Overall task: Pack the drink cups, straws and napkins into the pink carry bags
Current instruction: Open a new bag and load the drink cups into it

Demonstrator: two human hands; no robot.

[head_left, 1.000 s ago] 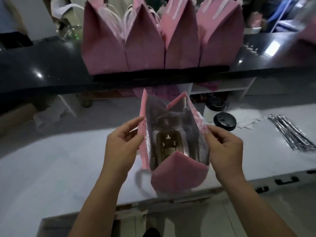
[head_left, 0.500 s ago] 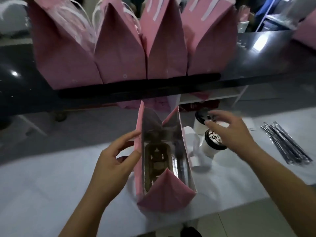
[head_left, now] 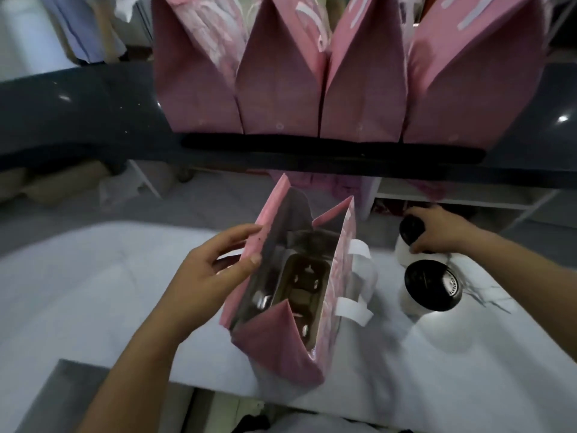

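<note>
Nearest: white table [head_left: 93, 292], its front edge at the bottom of the view. Both forearms reach in over it.

Open pink bag [head_left: 274, 348] stands upright on the table, about centre, mouth open toward the camera. Lining is silvery. A brown cup holder [head_left: 307, 284] sits flat at the bottom of the bag; its slots hold no cup. A white handle [head_left: 354, 310] hangs over the outside of the bag's right wall.

Left hand [head_left: 212, 276]: pinches the top rim of the bag's left wall, thumb on the inner face, fingers curled against the outer face.

Right of the bag, just beside the handle but apart from it: near cup [head_left: 432, 285], white body, black lid with printing, upright on the table. No hand on it. Some pale sheets lie by it on the right (too blurred to tell what they are).

Just behind the near cup: far cup [head_left: 410, 232], same white body and black lid, also upright. Right hand [head_left: 443, 229] is on top of it, fingers curled over the lid's rim from the right, gripping it. Whether the cup's base touches the table, I cannot tell.

Further back: a dark glossy counter [head_left: 93, 104] runs across the view, higher than the table. On it four pink bags [head_left: 281, 95] stand in a row, touching side to side, tops closed to a peak.
</note>
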